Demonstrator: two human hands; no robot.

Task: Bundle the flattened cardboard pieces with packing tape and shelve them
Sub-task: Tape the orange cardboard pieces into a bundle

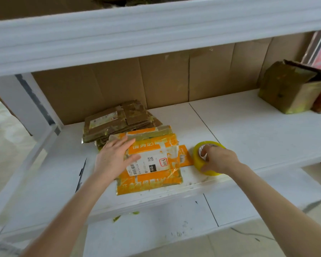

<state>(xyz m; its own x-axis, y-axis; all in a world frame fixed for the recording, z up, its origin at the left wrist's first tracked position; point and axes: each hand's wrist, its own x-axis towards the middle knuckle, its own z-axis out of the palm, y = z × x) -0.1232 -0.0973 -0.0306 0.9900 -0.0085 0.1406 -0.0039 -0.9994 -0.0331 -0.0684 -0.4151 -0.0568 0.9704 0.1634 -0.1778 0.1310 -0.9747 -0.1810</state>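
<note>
While the left hand (pixel 113 158) lies flat, fingers straight, on the orange cardboard bundle (pixel 152 182) on the white shelf (pixel 248 127), its label (pixel 146 162) reading "010", the right hand (pixel 218 160) clamps its fingers on the yellow tape roll (pixel 196 158) just beside it.

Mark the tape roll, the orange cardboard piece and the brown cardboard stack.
tape roll (pixel 197 162): head view, its yellow outer wall, left side.
orange cardboard piece (pixel 150 164): head view, its white shipping label.
brown cardboard stack (pixel 119 125): head view, its top sheet.
</note>
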